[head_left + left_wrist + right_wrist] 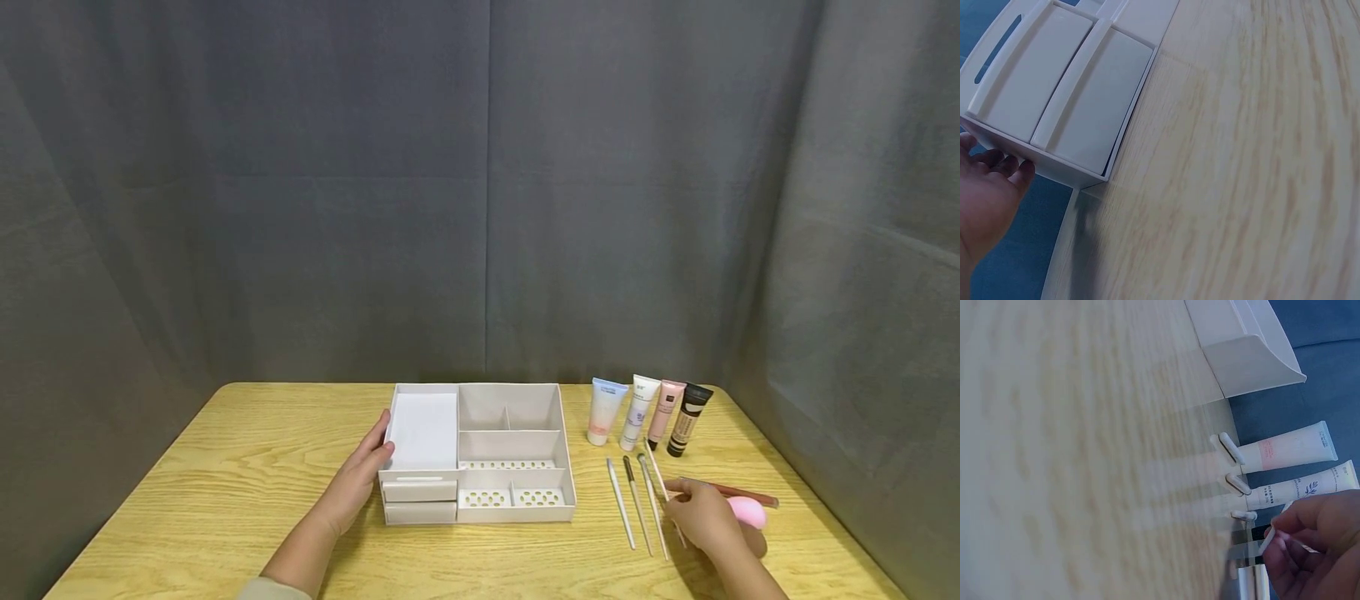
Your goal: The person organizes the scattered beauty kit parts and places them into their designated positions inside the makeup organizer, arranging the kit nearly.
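Observation:
My left hand (348,487) rests against the left side of the white desk organizer (516,515), its fingers along the outer wall. In the left wrist view, the fingertips touch that wall beside two drawers (1094,103). On the right, my right hand (705,515) pinches a slim pale makeup brush (657,475) between thumb and fingers. The brush's white end (1267,540) shows at the fingertips in the right wrist view. Left of this hand lie three more slim brushes, among them a grey-tipped brush (655,506). A pink makeup sponge (747,512) is partly hidden behind the hand.
Four tubes stand in a row behind the brushes: blue-white (606,412), white (640,412), pink (666,412) and black (688,419). A reddish-brown stick (753,495) lies right of my right hand. Grey curtains (360,208) surround the wooden table (210,492).

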{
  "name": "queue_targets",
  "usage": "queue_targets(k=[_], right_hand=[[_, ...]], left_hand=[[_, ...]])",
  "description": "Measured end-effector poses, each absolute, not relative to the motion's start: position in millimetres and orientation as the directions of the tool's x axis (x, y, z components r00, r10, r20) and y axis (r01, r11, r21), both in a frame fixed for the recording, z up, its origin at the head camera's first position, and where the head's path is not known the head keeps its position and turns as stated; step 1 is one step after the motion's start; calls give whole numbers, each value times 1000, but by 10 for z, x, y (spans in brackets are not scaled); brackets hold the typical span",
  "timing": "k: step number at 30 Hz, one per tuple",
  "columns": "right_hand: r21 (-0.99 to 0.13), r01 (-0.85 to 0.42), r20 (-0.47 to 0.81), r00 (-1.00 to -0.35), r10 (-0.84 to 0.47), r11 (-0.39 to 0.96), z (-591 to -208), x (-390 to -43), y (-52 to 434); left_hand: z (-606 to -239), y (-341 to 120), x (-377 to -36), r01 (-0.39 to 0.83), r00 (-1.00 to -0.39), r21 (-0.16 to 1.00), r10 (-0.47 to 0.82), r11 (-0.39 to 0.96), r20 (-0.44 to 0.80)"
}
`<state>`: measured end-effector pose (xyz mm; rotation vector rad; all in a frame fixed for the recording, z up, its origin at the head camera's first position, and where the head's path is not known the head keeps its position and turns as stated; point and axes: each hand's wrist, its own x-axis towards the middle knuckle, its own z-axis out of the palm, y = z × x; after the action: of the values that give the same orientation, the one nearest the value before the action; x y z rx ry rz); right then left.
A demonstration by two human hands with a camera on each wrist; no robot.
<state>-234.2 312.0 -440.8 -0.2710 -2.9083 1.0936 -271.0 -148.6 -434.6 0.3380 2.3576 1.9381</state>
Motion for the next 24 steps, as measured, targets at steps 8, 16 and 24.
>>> queue_targets(k=[8,16,24], right_hand=[[-813,155,-81,-985,154,561,-4267,-2344,2929],[-878,96,-48,-993,112,469,-4107,-2389,2638],[-919,62,-46,-998,48,390,-4012,-2462,2387]], left_hand=[[-4361,-1483,-2725,118,-974,980,209,161,84],[-4372,-1478,-2720,129,-974,979,204,159,96],[-4377,-1470,-2723,120,-976,980,198,161,87]])
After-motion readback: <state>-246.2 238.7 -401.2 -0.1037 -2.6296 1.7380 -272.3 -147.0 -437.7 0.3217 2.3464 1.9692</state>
